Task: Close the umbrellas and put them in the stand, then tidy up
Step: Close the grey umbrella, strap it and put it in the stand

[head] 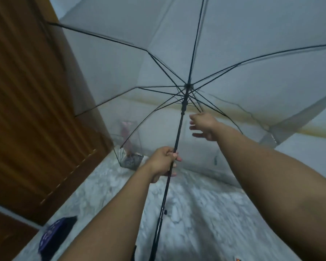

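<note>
A clear umbrella (224, 53) with black ribs is open and fills the upper view. Its black shaft (179, 132) runs down toward me. My left hand (163, 161) is shut around the shaft at mid-length. My right hand (203, 126) hovers just right of the shaft, below the runner (184, 104), with fingers spread and holding nothing. Through the canopy, a wire umbrella stand (129, 151) sits on the floor by the wall, with a pinkish folded umbrella (125, 134) standing in it.
A brown wooden door (32, 110) stands close on the left, near the canopy edge. A dark blue patterned item (54, 234) lies on the marbled floor (205, 213) at lower left. A pale wall is behind.
</note>
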